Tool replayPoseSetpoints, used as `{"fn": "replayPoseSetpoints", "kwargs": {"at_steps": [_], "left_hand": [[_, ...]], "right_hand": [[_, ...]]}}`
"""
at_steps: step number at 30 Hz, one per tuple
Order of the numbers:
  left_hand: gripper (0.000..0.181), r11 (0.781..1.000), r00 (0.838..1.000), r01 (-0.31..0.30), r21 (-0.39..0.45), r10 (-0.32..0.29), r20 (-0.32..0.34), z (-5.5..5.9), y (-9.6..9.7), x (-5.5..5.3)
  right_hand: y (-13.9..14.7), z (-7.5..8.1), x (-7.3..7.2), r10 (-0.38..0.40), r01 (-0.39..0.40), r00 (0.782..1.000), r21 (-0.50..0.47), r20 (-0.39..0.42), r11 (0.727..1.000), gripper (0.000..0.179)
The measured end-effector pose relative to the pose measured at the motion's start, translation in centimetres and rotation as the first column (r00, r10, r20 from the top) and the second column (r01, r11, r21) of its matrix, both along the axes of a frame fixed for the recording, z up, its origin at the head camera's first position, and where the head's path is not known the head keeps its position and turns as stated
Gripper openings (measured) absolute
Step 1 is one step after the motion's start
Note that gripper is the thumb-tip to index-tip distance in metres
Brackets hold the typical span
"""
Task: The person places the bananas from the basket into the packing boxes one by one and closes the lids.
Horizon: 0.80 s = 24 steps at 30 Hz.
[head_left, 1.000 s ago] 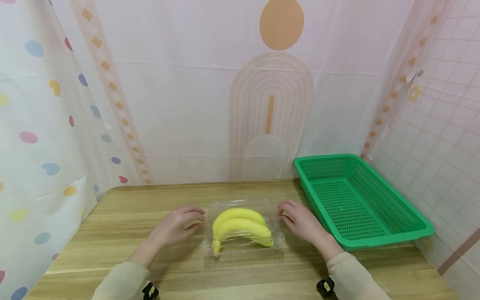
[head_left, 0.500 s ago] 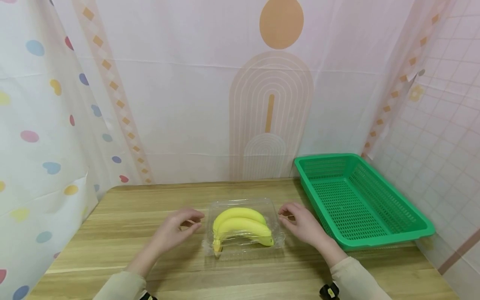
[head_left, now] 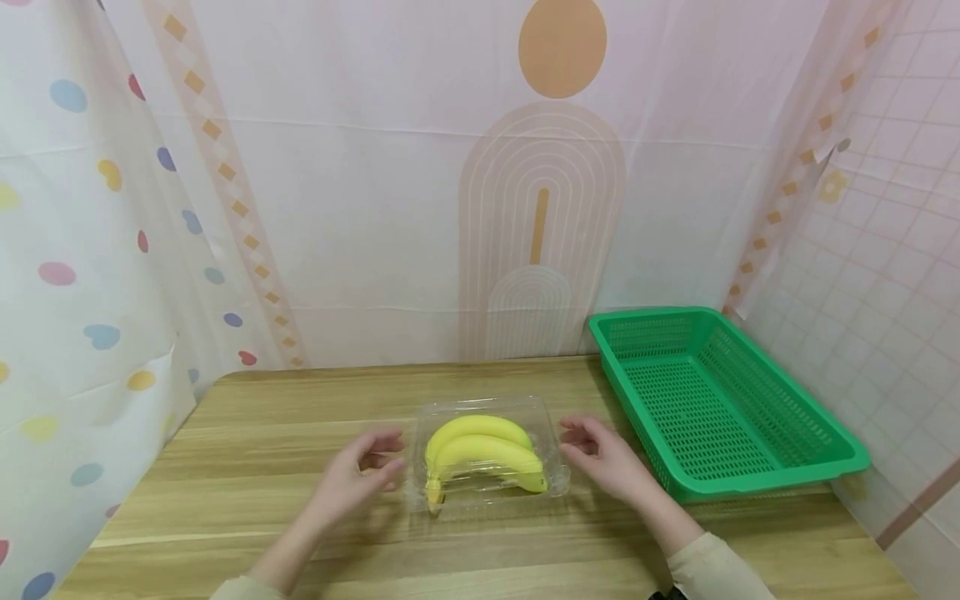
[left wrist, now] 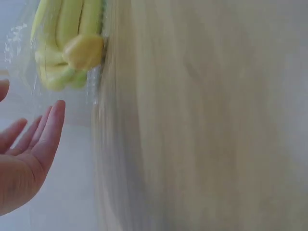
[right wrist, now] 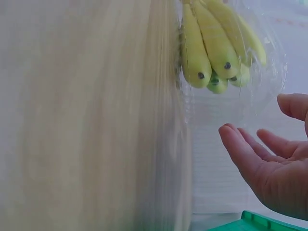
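Observation:
A clear plastic clamshell box (head_left: 487, 407) sits on the wooden table with its lid down over a bunch of bananas (head_left: 483, 450). The left wrist view shows the bananas' stem end (left wrist: 83, 52) through the plastic, and the right wrist view their dark tips (right wrist: 216, 72). My left hand (head_left: 360, 475) is at the box's left side, fingers loosely bent, a small gap from the plastic. On the other side my right hand (head_left: 603, 458) has its fingers relaxed beside the box's right wall, holding nothing; whether a fingertip touches the plastic I cannot tell.
A green perforated basket (head_left: 720, 417) stands on the table at the right, just beyond my right hand. Patterned cloth (head_left: 360, 208) hangs behind the wooden tabletop (head_left: 300, 408) and along both sides.
My left hand has shifted slightly left and toward the front edge, its fingers opening more. My right hand has drawn a little lower. The box and bananas have stayed in place.

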<state>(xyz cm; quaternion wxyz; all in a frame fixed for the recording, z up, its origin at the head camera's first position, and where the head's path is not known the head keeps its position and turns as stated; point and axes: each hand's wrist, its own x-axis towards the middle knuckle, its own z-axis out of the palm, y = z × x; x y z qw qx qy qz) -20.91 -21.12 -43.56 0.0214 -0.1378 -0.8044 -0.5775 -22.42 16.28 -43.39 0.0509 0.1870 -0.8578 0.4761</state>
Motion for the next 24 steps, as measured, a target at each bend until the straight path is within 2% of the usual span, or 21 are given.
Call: {"fn": "replayPoseSetpoints", "kwargs": {"at_steps": [3, 7, 12, 18, 24], "left_hand": [[0.052, 0.996, 0.995, -0.015, 0.085, 0.007, 0.100, -0.1, 0.2, 0.5], [0.058, 0.987, 0.983, 0.006, 0.162, -0.036, 0.181, -0.1, 0.2, 1.1], [0.062, 0.982, 0.970, 0.027, 0.186, -0.070, 0.231, -0.1, 0.3, 1.7], [0.062, 0.976, 0.960, 0.016, 0.215, -0.075, 0.268, -0.1, 0.8, 2.2], [0.065, 0.949, 0.938, 0.019, 0.315, -0.126, 0.322, 0.0, 1.2, 2.6]], "right_hand": [[0.0, 0.1, 0.4, 0.016, -0.012, 0.998, -0.068, 0.069, 0.998, 0.042], [0.0, 0.0, 0.8, 0.046, -0.017, 0.983, -0.159, 0.176, 0.987, 0.050], [0.0, -0.1, 1.1, 0.082, -0.014, 0.961, -0.252, 0.262, 0.968, 0.056], [-0.1, -0.3, 1.3, 0.099, -0.007, 0.945, -0.285, 0.312, 0.959, 0.059], [-0.3, -0.2, 1.5, 0.149, -0.012, 0.913, -0.342, 0.380, 0.940, 0.062]]}}
